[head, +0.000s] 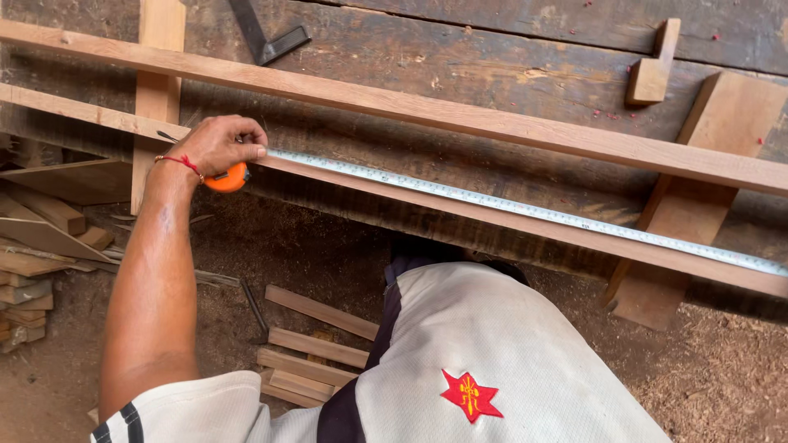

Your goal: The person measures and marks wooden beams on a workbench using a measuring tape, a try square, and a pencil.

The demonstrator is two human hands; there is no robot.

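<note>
My left hand [215,144] grips an orange tape measure case [227,178] pressed on the near wooden slat [574,232]. Its pale blade [525,207] runs along the top of that slat toward the right edge of view. A thin dark pencil-like object [167,135] sticks out beside my knuckles. A red string bracelet sits on my wrist. A second long slat [460,115] lies parallel, farther away. My right hand is out of view.
Both slats rest on two cross pieces of timber, one at left [158,90] and one at right [698,197], over a dark workbench. A metal square [267,37] and a small wooden block tool [652,70] lie beyond. Offcuts [316,353] and sawdust cover the floor below.
</note>
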